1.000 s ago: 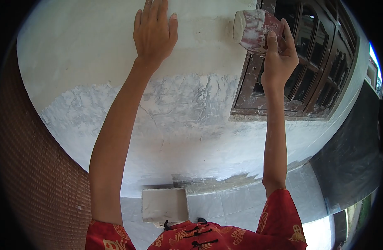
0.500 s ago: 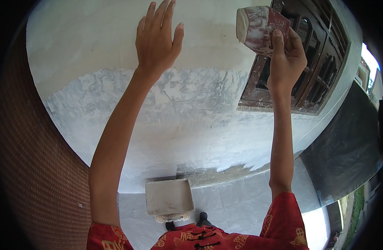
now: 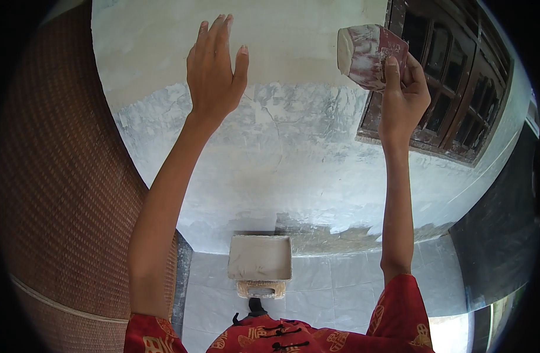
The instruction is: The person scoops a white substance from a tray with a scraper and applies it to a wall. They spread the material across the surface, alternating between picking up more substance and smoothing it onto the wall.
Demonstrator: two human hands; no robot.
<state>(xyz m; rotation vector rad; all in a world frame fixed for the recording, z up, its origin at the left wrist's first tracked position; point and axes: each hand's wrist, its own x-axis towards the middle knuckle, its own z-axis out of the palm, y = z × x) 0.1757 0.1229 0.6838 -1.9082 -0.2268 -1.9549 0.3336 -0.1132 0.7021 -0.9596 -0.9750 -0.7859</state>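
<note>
My right hand (image 3: 404,97) grips a flat dark-red putty scraper (image 3: 373,57), thumb on its near face. Whitish paste smears the scraper, thickest along its left edge. The scraper is up by the wall (image 3: 317,35), overlapping the left edge of a brown wooden window (image 3: 440,82) in this view. My left hand (image 3: 214,76) is raised in front of the wall with nothing in it, fingers stretched and thumb apart. Behind it, the wall changes from a smooth cream coat above to patchy grey-white below.
A shallow rectangular tray (image 3: 260,259) coated with pale paste stands low by the wall, above a stained piece with a handle slot (image 3: 261,289). Grey tiles (image 3: 317,300) cover the floor. A woven brown screen (image 3: 76,194) rises at left; a dark sheet (image 3: 499,217) hangs at right.
The view has swung, so the tray and window appear farther right and more of the woven screen shows. Both hands appear slightly lower in view; the right still holds the scraper.
</note>
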